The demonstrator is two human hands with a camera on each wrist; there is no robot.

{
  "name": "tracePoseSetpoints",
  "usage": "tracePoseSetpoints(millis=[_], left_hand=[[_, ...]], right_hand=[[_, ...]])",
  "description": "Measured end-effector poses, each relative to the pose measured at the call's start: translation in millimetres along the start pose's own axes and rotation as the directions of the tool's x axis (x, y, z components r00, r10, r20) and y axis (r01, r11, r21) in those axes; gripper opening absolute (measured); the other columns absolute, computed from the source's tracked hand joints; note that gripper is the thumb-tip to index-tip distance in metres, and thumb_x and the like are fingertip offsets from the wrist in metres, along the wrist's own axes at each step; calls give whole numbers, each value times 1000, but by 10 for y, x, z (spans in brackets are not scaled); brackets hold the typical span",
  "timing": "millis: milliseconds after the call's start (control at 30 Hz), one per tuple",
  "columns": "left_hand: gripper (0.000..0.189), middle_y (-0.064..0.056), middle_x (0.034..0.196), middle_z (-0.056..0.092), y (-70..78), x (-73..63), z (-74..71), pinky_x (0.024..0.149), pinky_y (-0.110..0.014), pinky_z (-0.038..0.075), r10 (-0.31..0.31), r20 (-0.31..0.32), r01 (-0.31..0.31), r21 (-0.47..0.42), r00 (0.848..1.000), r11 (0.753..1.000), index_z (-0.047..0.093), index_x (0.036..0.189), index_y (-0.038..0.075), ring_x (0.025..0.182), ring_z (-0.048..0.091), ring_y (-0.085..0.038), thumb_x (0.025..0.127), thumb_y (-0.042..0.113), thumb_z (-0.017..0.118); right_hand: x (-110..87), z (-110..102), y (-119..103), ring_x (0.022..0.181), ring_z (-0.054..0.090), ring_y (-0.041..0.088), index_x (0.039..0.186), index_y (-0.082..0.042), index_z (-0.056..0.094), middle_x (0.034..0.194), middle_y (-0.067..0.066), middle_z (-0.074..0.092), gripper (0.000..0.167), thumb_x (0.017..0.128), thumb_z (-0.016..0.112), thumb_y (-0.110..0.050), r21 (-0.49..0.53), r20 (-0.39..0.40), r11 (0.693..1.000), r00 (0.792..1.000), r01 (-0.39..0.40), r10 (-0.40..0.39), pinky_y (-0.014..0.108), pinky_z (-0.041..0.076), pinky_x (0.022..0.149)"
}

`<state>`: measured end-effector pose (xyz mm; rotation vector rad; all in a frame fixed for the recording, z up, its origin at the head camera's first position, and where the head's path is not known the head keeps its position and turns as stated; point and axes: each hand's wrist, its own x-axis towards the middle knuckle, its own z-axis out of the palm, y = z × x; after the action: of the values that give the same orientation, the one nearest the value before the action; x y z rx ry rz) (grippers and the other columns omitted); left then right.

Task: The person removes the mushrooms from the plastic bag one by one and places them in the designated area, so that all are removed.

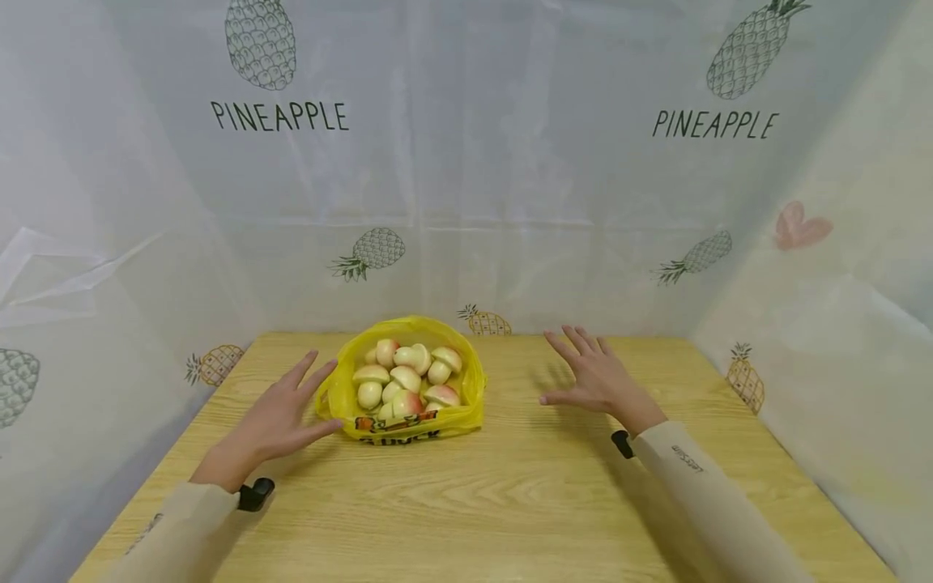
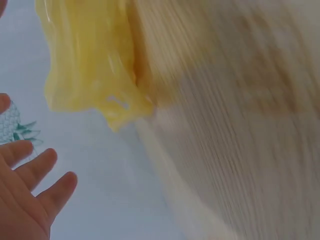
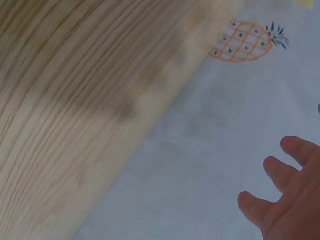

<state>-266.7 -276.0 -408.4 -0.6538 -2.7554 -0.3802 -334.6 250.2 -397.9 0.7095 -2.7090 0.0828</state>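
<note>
A yellow plastic bag (image 1: 474, 409) sits on the table, its mouth spread wide. Inside lie several mushroom-shaped pieces (image 1: 405, 377), pale with pinkish caps. My left hand (image 1: 280, 417) is at the bag's left side, fingers straight and spread; whether the fingertips touch the plastic I cannot tell. To the right of the bag and apart from it, my right hand (image 1: 594, 376) hovers over the table with fingers spread, holding nothing. In the left wrist view the bag (image 2: 92, 60) hangs near the spread fingers (image 2: 57, 195). The right wrist view has only fingers (image 3: 280, 172), table and sheet.
The wooden table (image 1: 466, 510) has its far edge against a pale sheet (image 1: 466, 162) printed with pineapples. Similar sheets stand along the left and right sides. A dark band (image 1: 255, 494) shows at the left wrist, another (image 1: 623, 444) at the right.
</note>
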Motion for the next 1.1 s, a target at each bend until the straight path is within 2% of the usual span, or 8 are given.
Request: tracePoseSetpoints(millis=[167,300,400,500,733,900,1100], left_hand=[[91,-22,156,13,44,76,77,93,-68,35,-27,6,27,-46,1000,999,24,154,21,131,29,-51,83,63,61],[88,-23,155,15,57,111,139,93,-67,36,-45,7,45,-93,999,995,23,154,18,131,30,-51,85,58,62],[86,-25,154,16,70,125,182,93,-67,36,-65,12,66,-138,998,988,24,153,15,132,29,-51,88,56,61],[83,-26,152,20,78,128,217,94,-67,35,-84,16,85,-175,996,981,26,152,13,131,29,-51,89,55,59],[78,-25,143,37,78,133,271,95,-64,36,-115,27,118,-237,993,964,32,149,7,125,40,-46,91,52,59],[79,-26,143,38,69,158,311,98,-65,33,-140,44,146,-300,989,943,32,148,4,128,36,-48,91,50,60],[74,-27,143,38,36,215,364,100,-65,31,-139,46,146,-359,989,922,35,147,2,129,34,-48,91,41,64]], right_hand=[[102,14,-126,139,23,39,155,-28,18,157,13,17,112,66,49,-89,46,19,999,1000,8,-9,62,24,106],[174,36,-227,136,30,40,154,-30,18,158,10,16,110,67,56,-84,94,17,996,1000,-3,1,64,37,96],[232,70,-298,135,33,39,154,-35,13,159,6,15,107,68,60,-80,118,26,993,1000,-9,6,63,42,90],[291,102,-380,132,37,39,153,-39,10,158,6,16,106,69,62,-78,139,33,990,999,-2,-2,61,44,89],[425,112,-589,132,39,38,153,-42,9,157,7,21,104,70,61,-78,198,23,980,999,26,-31,60,44,89],[499,119,-722,130,41,40,152,-42,9,157,7,21,102,72,60,-78,270,18,962,998,46,-52,60,45,89],[575,134,-849,136,34,35,152,-43,8,157,1,19,101,72,56,-80,314,22,949,999,33,-42,57,41,96]])
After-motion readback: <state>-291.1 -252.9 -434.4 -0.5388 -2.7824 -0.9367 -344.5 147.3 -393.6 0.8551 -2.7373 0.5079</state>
